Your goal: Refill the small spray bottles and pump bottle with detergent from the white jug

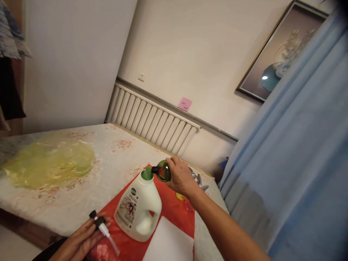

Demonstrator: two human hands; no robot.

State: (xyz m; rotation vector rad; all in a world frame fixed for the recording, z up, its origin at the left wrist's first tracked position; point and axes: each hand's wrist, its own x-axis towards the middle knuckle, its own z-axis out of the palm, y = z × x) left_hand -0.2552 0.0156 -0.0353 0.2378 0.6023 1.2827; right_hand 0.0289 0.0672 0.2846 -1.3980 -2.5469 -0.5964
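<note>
Dark green bottle (163, 170) held tipped, neck down, over green funnel (147, 173) seated in mouth of white jug (138, 212). Bottle gripped by right hand (181, 177), fingers closed around its body. Jug stood upright on red mat (174, 212), handle toward viewer. Pump dispenser (102, 226), black-topped with clear tube, pinched in left hand (78, 241) at mat's near-left corner. White sheet (170, 243) laid on mat. Mat spread on floral bed (114, 156); yellow plastic bag (49, 161) lying well apart, at left.
</note>
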